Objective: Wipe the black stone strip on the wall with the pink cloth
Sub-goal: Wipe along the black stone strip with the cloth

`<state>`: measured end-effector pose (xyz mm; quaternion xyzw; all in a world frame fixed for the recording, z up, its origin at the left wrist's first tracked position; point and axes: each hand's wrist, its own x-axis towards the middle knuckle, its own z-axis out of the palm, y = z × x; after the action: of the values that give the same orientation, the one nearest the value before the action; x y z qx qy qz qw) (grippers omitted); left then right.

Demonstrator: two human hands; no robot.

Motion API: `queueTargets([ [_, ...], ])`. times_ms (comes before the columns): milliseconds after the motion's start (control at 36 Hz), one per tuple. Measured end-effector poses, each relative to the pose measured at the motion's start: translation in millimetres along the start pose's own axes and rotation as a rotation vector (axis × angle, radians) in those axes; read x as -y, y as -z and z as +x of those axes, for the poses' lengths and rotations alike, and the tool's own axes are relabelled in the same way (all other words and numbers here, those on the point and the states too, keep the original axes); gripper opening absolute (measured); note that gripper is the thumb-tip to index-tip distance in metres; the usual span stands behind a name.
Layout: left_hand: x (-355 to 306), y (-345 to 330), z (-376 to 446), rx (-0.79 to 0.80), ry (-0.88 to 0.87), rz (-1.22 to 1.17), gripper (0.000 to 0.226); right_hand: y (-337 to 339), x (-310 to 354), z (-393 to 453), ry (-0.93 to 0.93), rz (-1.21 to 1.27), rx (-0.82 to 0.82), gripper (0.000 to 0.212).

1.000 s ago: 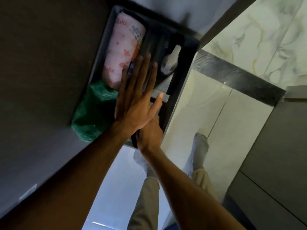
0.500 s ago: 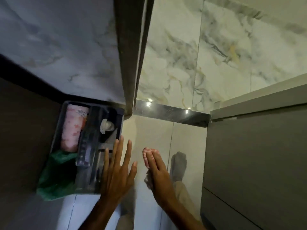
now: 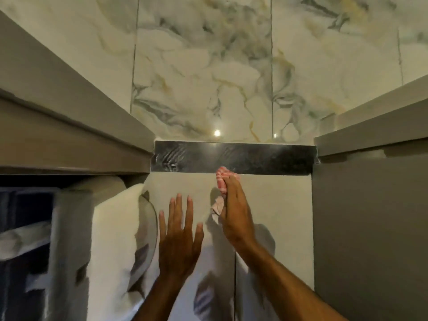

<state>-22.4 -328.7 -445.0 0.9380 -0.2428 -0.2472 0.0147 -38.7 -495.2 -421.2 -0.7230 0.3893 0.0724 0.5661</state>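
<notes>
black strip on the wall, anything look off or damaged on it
No damage shows. The black stone strip runs level between the two cabinets, with rippled smears near its left end. The right hand presses the pink cloth at its lower edge.

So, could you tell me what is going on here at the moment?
A person is cleaning a wall. The right hand presses the pink cloth flat against the tile, its top edge just reaching the lower edge of the black stone strip. The left hand is open, fingers spread, beside it and holds nothing.
</notes>
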Motion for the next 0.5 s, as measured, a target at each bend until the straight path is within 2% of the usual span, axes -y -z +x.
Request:
queueTargets([
  [28, 2.8, -16.6, 19.8, 0.034, 0.036, 0.046, 0.076, -7.1, -14.8, 21.4, 0.008, -0.027, 0.003, 0.051],
  [83, 11.2, -57.2, 50.4, 0.112, 0.081, -0.041, 0.075, -27.0, -42.4, 55.8, 0.007, 0.0, 0.021, 0.052],
  [111, 18.6, -77.2, 61.9, 0.086, 0.08, -0.049, 0.074, -36.9, -58.5, 73.5, 0.024, -0.019, 0.037, 0.054],
  [167, 39.4, -120.7, 81.8, 0.022, 0.054, -0.008, 0.076, -53.1, -88.3, 109.1, 0.126, -0.205, 0.014, 0.058],
  [250, 65.5, -163.7, 108.0, 0.072, 0.082, 0.005, 0.082, -76.6, -124.7, 161.6, 0.286, -0.565, -0.015, 0.076],
  [306, 74.1, -182.7, 121.3, 0.056, 0.093, -0.015, 0.084, -90.1, -140.2, 187.4, 0.352, -0.698, -0.065, 0.075],
  [417, 86.3, -211.1, 127.6, -0.171, 0.08, -0.041, 0.074, -119.5, -147.7, 223.8, 0.502, -0.766, -0.215, 0.071],
  [500, 94.3, -220.4, 125.5, -0.266, 0.137, -0.067, 0.073, -156.3, -128.9, 242.0, 0.543, -0.73, -0.324, 0.069],
])
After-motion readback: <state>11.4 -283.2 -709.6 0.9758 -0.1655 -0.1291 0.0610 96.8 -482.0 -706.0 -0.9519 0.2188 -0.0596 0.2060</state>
